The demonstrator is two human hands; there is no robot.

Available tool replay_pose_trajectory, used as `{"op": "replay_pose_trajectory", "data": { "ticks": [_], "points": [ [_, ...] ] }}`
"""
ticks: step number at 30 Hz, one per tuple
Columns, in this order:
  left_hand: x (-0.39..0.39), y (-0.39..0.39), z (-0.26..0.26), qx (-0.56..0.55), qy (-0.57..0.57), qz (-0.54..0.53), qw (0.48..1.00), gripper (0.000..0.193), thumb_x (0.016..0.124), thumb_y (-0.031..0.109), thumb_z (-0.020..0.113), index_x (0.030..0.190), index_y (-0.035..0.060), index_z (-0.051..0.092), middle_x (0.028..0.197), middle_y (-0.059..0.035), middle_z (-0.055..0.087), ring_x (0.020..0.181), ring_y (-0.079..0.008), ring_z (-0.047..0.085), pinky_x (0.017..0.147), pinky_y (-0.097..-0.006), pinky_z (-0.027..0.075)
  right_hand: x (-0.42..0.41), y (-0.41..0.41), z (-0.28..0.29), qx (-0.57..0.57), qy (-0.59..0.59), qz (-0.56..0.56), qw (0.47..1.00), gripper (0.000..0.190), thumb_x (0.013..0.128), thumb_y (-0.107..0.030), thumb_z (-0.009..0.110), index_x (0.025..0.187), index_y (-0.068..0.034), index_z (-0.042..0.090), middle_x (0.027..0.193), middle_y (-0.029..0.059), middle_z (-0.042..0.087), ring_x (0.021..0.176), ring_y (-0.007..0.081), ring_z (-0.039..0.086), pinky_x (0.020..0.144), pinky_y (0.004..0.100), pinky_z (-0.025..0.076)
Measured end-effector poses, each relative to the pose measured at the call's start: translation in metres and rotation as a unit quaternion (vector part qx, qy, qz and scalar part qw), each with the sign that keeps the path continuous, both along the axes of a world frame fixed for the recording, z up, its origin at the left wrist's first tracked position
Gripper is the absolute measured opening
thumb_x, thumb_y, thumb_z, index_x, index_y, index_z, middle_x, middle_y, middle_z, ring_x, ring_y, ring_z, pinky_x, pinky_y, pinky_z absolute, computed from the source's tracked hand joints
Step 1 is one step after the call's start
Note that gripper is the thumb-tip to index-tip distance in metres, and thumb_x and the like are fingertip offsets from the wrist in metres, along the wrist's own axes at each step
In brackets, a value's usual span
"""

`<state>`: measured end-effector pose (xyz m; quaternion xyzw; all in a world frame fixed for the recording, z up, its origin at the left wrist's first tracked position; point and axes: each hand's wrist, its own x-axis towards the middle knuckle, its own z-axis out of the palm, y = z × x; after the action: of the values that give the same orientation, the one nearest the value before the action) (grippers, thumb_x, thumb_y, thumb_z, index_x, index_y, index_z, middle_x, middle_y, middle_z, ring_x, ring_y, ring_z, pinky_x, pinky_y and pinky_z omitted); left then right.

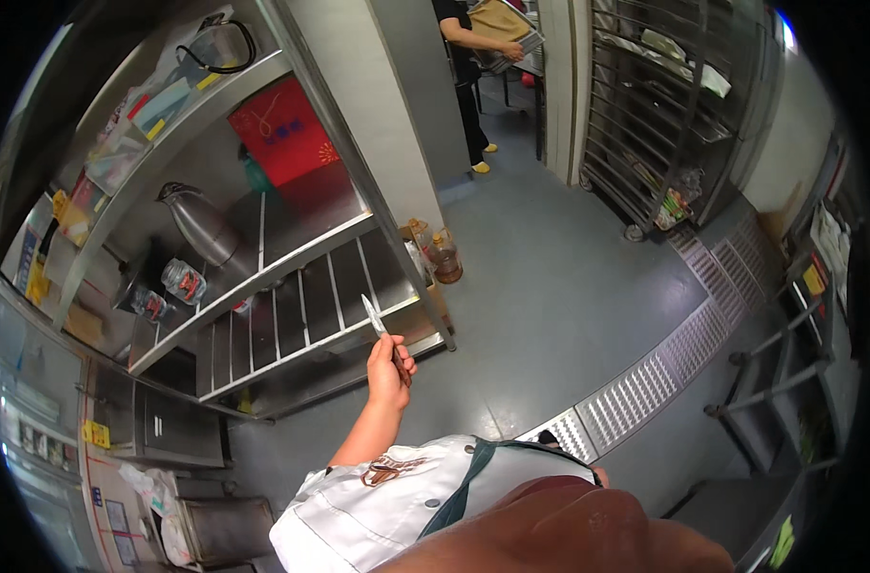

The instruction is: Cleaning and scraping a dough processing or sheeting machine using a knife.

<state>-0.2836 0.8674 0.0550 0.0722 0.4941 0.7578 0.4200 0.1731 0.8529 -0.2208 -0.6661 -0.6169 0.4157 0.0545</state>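
My left hand (388,372) is closed around the dark handle of a small knife (374,317). Its narrow blade points up and away from me, above the floor beside a steel shelving unit (320,247). I wear a white jacket (356,512) with a dark green strap across it. My right hand is out of view; a sliver of skin shows past the jacket's right edge, too small to identify. A blurred brown shape covers the bottom of the picture.
The shelving holds a steel vacuum jug (202,222), glass jars (184,281) and a red box (284,132). Oil bottles (446,258) stand at its end. Metal drain grates (628,401) cross the floor. A wheeled rack (650,122) stands ahead; a person (467,64) holds a tray.
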Motion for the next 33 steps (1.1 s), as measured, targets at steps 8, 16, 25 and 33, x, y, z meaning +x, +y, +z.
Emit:
{"op": "replay_pose_trajectory", "data": {
  "ticks": [8, 16, 25, 33],
  "points": [
    [0.063, 0.044, -0.006, -0.013, -0.026, 0.153, 0.988, 0.026, 0.089, 0.033, 0.04, 0.082, 0.008, 0.047, 0.057, -0.0009, 0.041, 0.045, -0.0118, 0.036, 0.042, -0.0251, 0.03, 0.031, 0.19, 0.024, -0.052, -0.085, 0.201, 0.975, 0.04, 0.067, -0.028, 0.063, 0.098, -0.002, 0.059, 0.097, 0.0215, 0.057, 0.094, 0.0335, 0.054, 0.083, 0.037, 0.043],
    [0.113, 0.067, 0.008, -0.02, -0.01, 0.235, 0.972, 0.027, 0.089, 0.033, 0.039, 0.082, 0.0083, 0.046, 0.058, -0.0002, 0.04, 0.046, -0.0111, 0.034, 0.043, -0.0244, 0.029, 0.036, 0.3, 0.043, 0.02, -0.079, 0.213, 0.974, 0.038, 0.071, -0.025, 0.061, 0.099, 0.001, 0.057, 0.091, 0.0199, 0.06, 0.086, 0.0315, 0.058, 0.077, 0.0363, 0.045],
    [0.128, 0.069, 0.015, -0.02, -0.007, 0.282, 0.959, 0.026, 0.09, 0.03, 0.038, 0.08, 0.0077, 0.046, 0.058, -0.0002, 0.042, 0.045, -0.0106, 0.036, 0.042, -0.0246, 0.03, 0.013, 0.312, 0.044, -0.025, -0.042, 0.315, 0.948, 0.04, 0.07, -0.028, 0.058, 0.1, 0.0, 0.056, 0.094, 0.0213, 0.058, 0.091, 0.0352, 0.055, 0.08, 0.0394, 0.043],
    [0.131, 0.058, 0.017, -0.033, -0.014, 0.313, 0.949, 0.026, 0.09, 0.03, 0.037, 0.08, 0.0079, 0.046, 0.058, 0.0, 0.042, 0.046, -0.0104, 0.036, 0.043, -0.0245, 0.031, 0.008, 0.311, 0.043, -0.032, -0.028, 0.346, 0.937, 0.039, 0.07, -0.03, 0.059, 0.095, -0.001, 0.058, 0.094, 0.0206, 0.058, 0.09, 0.0351, 0.054, 0.08, 0.0389, 0.043]
  ]
}}
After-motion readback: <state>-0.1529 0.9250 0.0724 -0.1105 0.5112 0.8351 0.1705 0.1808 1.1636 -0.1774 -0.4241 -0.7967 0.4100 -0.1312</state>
